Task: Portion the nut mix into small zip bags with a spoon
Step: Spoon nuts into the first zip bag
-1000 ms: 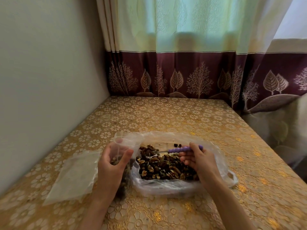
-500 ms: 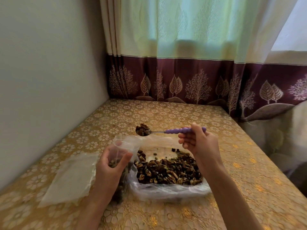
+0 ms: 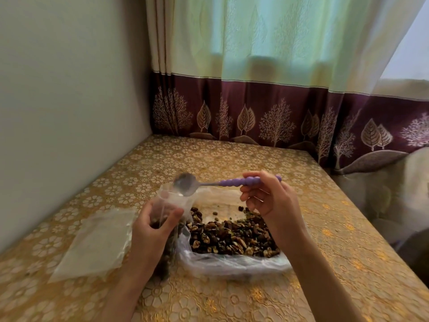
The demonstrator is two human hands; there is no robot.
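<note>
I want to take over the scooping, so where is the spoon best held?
Grip the spoon by its purple beaded handle, coming from the right, as the right hand does now. The handle points right, its ridges give purchase, and the bowl stays free over the small bag in the left hand.

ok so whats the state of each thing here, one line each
spoon: empty, bowl tipped over the small bag's mouth
small zip bag: open, upright, partly filled
large nut bag: open, lying on the table, nuts inside
spare zip bags: flat, empty
left hand: grips the small bag
right hand: pinches the spoon handle
</note>
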